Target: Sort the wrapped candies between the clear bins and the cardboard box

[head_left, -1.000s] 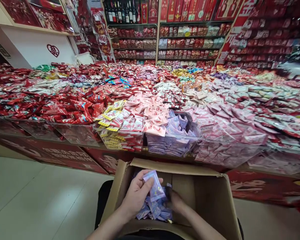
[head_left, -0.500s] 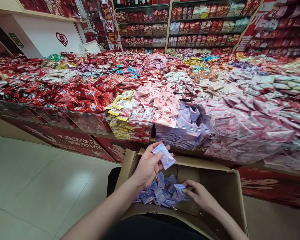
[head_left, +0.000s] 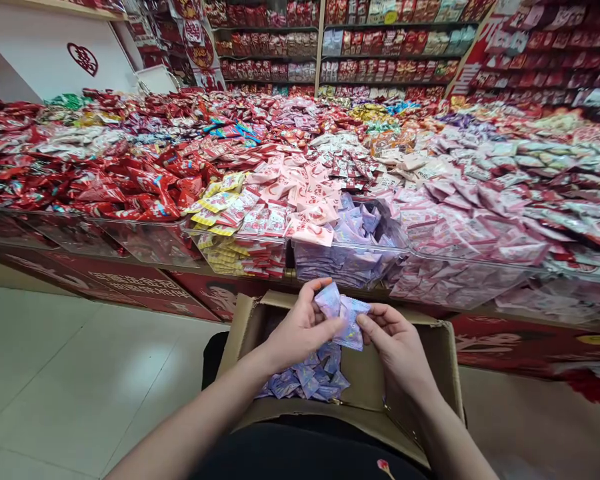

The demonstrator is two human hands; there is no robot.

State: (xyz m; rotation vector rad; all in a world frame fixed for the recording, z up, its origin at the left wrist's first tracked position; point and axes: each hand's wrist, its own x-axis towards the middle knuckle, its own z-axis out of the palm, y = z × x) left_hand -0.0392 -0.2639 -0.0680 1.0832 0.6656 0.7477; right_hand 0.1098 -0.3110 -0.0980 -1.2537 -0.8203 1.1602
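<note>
The left hand [head_left: 303,328] is pinching one purple packet [head_left: 329,301] between thumb and fingers, and the fingers of the right hand [head_left: 397,343] are pinching a second packet [head_left: 353,321] at its right side. Both packets are together above the open cardboard box [head_left: 363,380], where more purple packets [head_left: 305,381] lie loosely in a heap. Beyond the box, a clear bin [head_left: 350,249] (it contains similar purple packets) stands at the front of the desk [head_left: 130,287].

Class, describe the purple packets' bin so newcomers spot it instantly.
Look along the front of the long display, just beyond the cardboard box. The clear bin there shows purple packets, between yellow-and-red ones at left and pink ones at right.
</note>
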